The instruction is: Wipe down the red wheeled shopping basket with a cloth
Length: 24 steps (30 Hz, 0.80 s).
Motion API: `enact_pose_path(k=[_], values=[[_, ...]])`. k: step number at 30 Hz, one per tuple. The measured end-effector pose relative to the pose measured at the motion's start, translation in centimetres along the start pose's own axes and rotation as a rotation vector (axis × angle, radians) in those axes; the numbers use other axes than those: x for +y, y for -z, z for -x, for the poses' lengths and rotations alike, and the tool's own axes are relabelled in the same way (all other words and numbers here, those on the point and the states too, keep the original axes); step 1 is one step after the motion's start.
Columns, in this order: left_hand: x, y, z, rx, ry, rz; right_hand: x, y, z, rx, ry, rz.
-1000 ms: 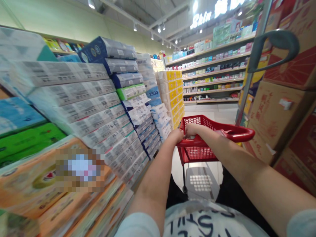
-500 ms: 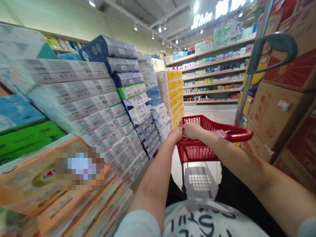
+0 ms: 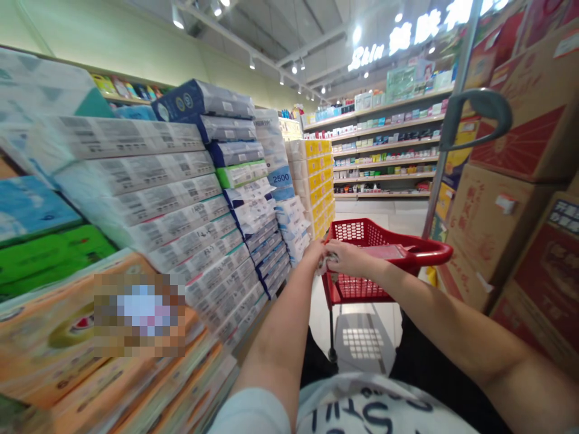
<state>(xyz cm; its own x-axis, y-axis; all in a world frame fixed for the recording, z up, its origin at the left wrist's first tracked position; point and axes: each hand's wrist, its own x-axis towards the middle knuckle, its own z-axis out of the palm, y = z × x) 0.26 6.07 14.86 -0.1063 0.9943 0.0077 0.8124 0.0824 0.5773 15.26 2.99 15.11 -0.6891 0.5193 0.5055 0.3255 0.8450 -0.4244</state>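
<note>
A red shopping cart [image 3: 362,289] with a mesh basket stands in front of me. Both hands meet at the left end of its handle. My left hand [image 3: 315,250] is closed, and my right hand [image 3: 346,258] is closed beside it. Between them shows a small, pale, crumpled thing, too small to name; which hand grips it I cannot tell. The red handle's curved right end [image 3: 436,252] has no hand on it.
Tall stacks of wrapped paper packs [image 3: 181,181] line the left side, with orange packs [image 3: 113,337] nearest. Cardboard boxes [image 3: 493,211] are piled on the right, beside a metal pole with a grey hook-shaped handle [image 3: 500,117]. Stocked shelves [image 3: 384,144] stand ahead.
The view has shifted slightly. Both hands have drawn a little lower and left, and a crumpled pale thing now shows between them. More of the cart's handle is uncovered.
</note>
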Motion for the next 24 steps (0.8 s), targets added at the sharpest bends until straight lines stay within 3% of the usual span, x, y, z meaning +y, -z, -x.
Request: enact_pose_path(k=[5, 15, 21, 24], values=[[-0.1, -1.0, 0.5, -0.004, 0.104, 0.334, -0.1, 0.6, 1.3, -0.069, -0.048, 0.048], [0.0, -1.3, -0.4, -0.039, 0.125, 0.479, -2.0, 0.4, 0.5, -0.083, -0.131, 0.118], [-0.2, -1.8, 0.3, -0.027, 0.151, 0.509, -2.2, 3.1, 0.6, -0.333, -0.122, 0.185], [-0.3, -1.8, 0.4, -0.019, 0.149, 0.514, -2.5, 2.5, 0.2, -0.288, -0.185, 0.227]])
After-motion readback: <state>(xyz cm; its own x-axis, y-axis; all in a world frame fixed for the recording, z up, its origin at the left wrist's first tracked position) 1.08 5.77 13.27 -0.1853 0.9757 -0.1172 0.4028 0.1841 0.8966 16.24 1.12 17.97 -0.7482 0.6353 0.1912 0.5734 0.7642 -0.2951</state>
